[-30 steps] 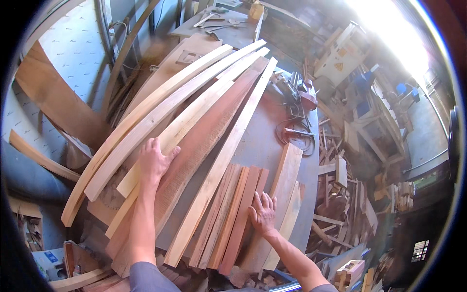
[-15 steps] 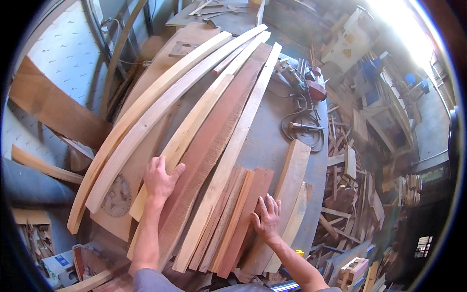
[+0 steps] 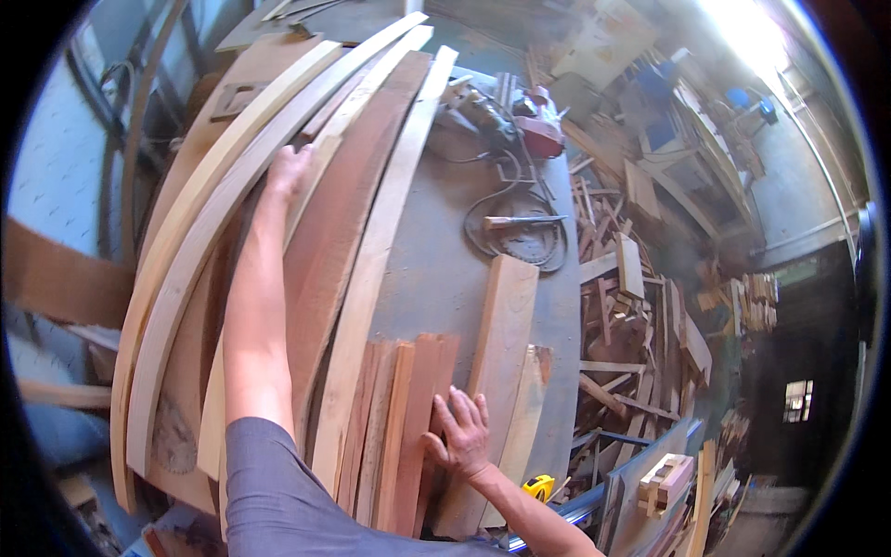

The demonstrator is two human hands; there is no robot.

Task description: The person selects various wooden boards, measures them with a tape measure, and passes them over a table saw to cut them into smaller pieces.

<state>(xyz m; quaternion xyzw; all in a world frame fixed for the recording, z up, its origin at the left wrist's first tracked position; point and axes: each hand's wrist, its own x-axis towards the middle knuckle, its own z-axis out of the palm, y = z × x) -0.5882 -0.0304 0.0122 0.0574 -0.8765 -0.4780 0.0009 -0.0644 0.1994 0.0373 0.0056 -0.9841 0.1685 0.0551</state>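
Observation:
My left hand (image 3: pixel 290 172) reaches far up the bench, fingers bent over the edge of a narrow pale wooden strip (image 3: pixel 314 181) near its far end; its fingertips are hidden. Left of it lie two long curved pale beams (image 3: pixel 190 232), side by side. A wide reddish-brown plank (image 3: pixel 343 186) and a long pale board (image 3: pixel 382 232) run along its right. My right hand (image 3: pixel 459 434) lies with fingers spread, between a short reddish board (image 3: pixel 422 399) and a thick brown board (image 3: pixel 504 316). It grips nothing.
A power tool with a red body (image 3: pixel 538 130) and its cable rest on the grey bench (image 3: pixel 427 260), near a wooden-handled tool (image 3: pixel 524 222). A yellow tape measure (image 3: pixel 538 487) sits by my right forearm. Scrap wood (image 3: pixel 631 353) is heaped beyond the bench's right edge.
My left hand has slid forward along the pale strip toward its far end, the arm now stretched out. My right hand stays by the short boards. The whole view has shifted.

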